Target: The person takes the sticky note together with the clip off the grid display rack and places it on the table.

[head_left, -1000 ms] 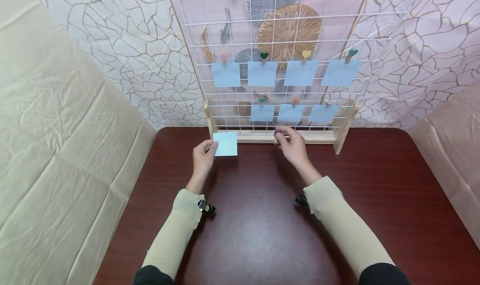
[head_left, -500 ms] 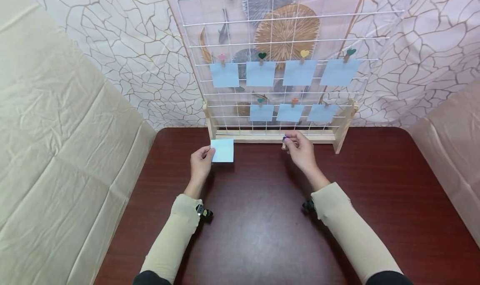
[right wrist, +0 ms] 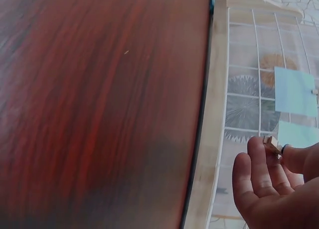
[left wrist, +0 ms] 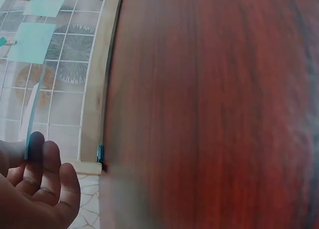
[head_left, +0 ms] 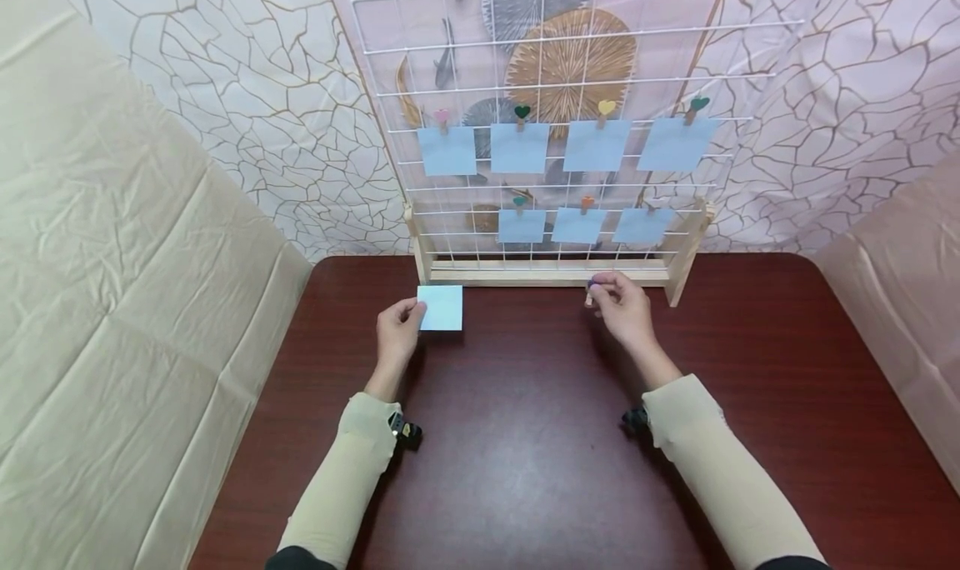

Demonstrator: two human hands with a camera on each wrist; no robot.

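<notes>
A: We're looking down over the dark red worktop (head_left: 517, 453). What is the left hand (head_left: 396, 332) doing?

B: It's pinching a small blue paper (head_left: 444, 308) by its left edge, thumb lying on the face! The paper is hanging in the air just in front of the left end of the wooden stand (head_left: 543, 278). From the wrist, it's showing nearly edge-on.

A: And over on the right?

B: The right hand (head_left: 626, 310) is pinching too! That grip is grasping a small wooden clip (right wrist: 271, 145), purple at its top, near the stand's right end. Paper and clip are sitting well apart.

A: What's standing behind them?

B: A white wire rack (head_left: 555, 187), rising from the stand at the back of the worktop. Four upper papers (head_left: 518, 148) are hanging in a row under heart clips (head_left: 607, 107): pink, dark green, yellow, green. Three lower papers (head_left: 577, 225) are hanging beneath, teal and orange clips (head_left: 587, 203) showing on two; the third clip's colour I can't make out.
</notes>
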